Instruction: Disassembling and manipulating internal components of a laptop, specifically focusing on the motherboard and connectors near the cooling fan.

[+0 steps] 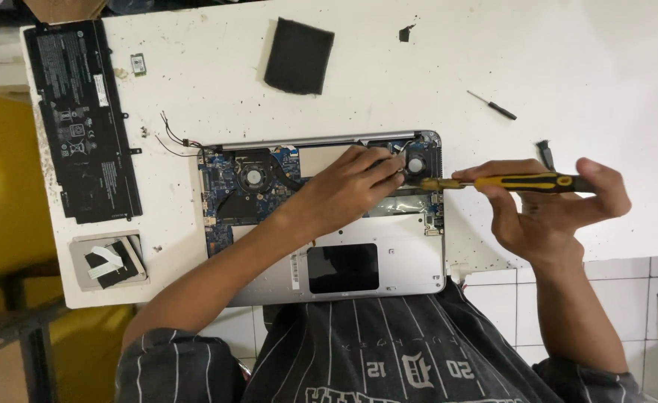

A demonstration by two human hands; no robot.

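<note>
Closest to me, the opened silver laptop base (373, 254) lies on the white tabletop (582, 60), its near edge hanging just over the tabletop's rim, the dark touchpad panel (343, 268) toward me and the blue circuit board (228, 213) with a round fan (253, 177) on the far left side. My left hand (351, 186) reaches across the base from the left, fingers curled down and pressing on the parts near the far right corner; I cannot tell whether it pinches anything. My right hand (549, 205) is closed around a yellow and black screwdriver (508, 181), held level, its tip touching the base just beside my left fingertips and near a second small fan (416, 164). To the left, near the tabletop's edge, sits a small grey square part with tape (108, 261). Farther off lie a long black battery pack (82, 119) on the left, a tiny card (138, 64), a dark foam pad (299, 56) and a thin small screwdriver (493, 105) at right
</note>
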